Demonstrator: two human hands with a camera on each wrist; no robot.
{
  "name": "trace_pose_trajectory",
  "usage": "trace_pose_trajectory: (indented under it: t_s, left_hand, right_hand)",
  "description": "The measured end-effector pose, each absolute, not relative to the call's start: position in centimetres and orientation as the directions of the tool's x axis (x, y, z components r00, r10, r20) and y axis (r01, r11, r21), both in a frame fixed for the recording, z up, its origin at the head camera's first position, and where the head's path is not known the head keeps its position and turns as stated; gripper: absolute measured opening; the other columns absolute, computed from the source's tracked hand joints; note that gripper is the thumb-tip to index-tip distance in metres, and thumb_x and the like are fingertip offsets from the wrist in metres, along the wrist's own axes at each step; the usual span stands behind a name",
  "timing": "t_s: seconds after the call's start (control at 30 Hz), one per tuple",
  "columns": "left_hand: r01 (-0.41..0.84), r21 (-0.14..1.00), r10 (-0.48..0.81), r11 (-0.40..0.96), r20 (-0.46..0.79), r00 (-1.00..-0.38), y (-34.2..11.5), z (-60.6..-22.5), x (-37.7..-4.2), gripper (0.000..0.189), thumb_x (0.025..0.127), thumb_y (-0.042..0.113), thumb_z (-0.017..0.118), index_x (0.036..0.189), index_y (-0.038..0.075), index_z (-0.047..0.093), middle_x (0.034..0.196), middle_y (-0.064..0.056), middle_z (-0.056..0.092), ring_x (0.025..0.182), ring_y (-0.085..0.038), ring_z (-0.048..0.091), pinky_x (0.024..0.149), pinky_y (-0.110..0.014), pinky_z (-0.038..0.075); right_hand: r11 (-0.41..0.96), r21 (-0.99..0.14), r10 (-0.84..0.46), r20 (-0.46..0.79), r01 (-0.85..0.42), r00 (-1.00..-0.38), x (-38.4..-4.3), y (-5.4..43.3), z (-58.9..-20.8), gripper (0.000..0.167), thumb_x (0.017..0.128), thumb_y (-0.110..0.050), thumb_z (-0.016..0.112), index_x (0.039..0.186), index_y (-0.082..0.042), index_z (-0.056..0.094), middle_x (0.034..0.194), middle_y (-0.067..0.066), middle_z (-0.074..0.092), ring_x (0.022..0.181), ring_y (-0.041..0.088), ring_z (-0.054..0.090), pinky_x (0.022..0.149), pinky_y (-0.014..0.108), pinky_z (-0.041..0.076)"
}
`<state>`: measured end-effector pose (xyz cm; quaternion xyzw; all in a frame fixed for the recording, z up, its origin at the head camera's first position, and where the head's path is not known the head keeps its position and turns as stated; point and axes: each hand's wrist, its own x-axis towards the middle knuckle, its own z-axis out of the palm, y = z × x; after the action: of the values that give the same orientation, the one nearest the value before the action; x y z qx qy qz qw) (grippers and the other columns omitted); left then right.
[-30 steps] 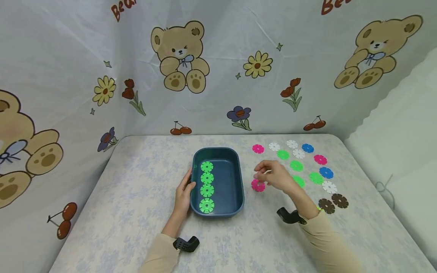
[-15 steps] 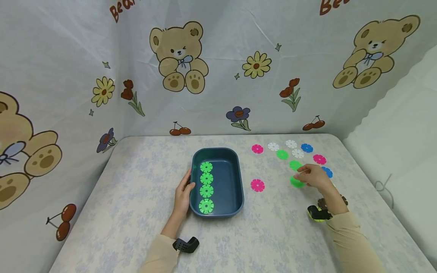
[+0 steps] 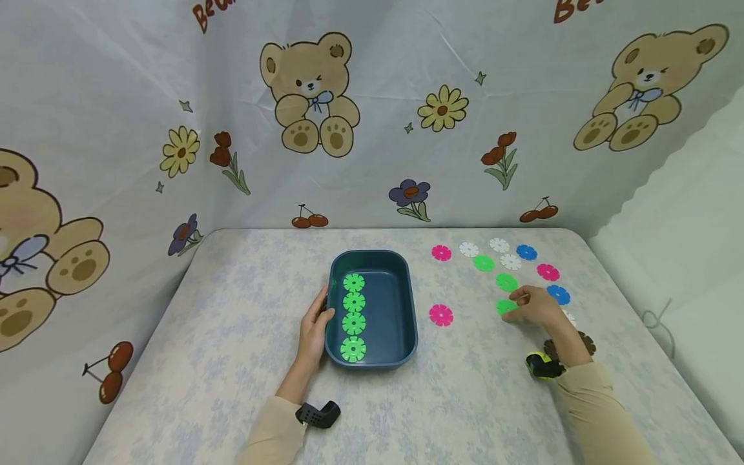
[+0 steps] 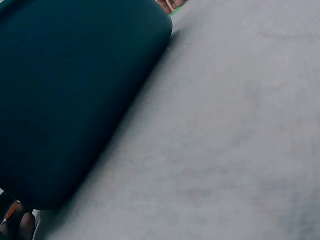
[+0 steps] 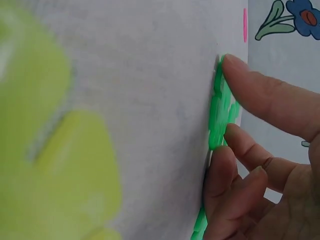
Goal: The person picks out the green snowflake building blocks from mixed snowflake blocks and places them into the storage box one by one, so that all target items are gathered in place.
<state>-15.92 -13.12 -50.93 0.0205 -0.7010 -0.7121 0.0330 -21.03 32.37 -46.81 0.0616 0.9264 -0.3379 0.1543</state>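
Observation:
In the head view, my left hand [image 3: 311,336] holds the left side of a dark blue tray [image 3: 411,303], its thumb over the rim. Several green flower-shaped plastic discs [image 3: 353,323] lie in a column along the tray's left side. My right hand [image 3: 537,306] is over the scattered pieces on the right and pinches a green disc [image 3: 505,307] on the table. In the right wrist view, the thumb touches one edge of that green disc [image 5: 216,115] and fingertips meet the opposite side. The left wrist view shows mostly the tray's outer wall [image 4: 75,90].
Right of the tray lie loose discs: pink [image 3: 441,315], white [image 3: 499,245], blue [image 3: 526,252], more green [image 3: 484,263] and brown [image 3: 587,342]. A yellow disc [image 3: 540,373] sits partly beneath the right wrist camera. A printed bear curtain [image 3: 372,116] hangs behind the table.
My right hand has moved right from beside the near pink disc to the green disc, and its fingers have come down onto it. The left hand and tray stay in place.

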Motion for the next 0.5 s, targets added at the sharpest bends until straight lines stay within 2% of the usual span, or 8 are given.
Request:
trace_pose_trajectory:
  t_s: [0.27,0.5]
  left_hand:
    - [0.022,0.999,-0.074,-0.023,0.020,-0.997,-13.1,-50.9,-16.0,0.053,0.101,0.010,0.044,0.153,0.015,0.034,0.159,-0.002,0.033,0.139,-0.023,0.037,0.098,-0.011,0.034]
    - [0.028,0.999,-0.068,-0.017,0.026,-0.997,-13.1,-50.9,-15.9,0.053,0.102,0.011,0.044,0.154,0.014,0.033,0.160,-0.004,0.030,0.142,-0.024,0.034,0.099,-0.011,0.033]
  right_hand:
    - [0.804,-0.559,0.017,-0.322,0.204,-0.947,-21.1,32.1,-46.6,0.053,0.077,-0.023,0.083,0.112,0.005,0.054,0.100,0.017,0.055,0.088,0.027,0.050,0.069,0.033,0.043]
    - [0.808,-0.572,-0.035,-0.290,0.143,-0.957,-21.1,32.1,-44.8,0.024,0.085,-0.009,0.070,0.102,0.005,0.061,0.084,0.009,0.057,0.078,0.023,0.053,0.064,0.031,0.042]
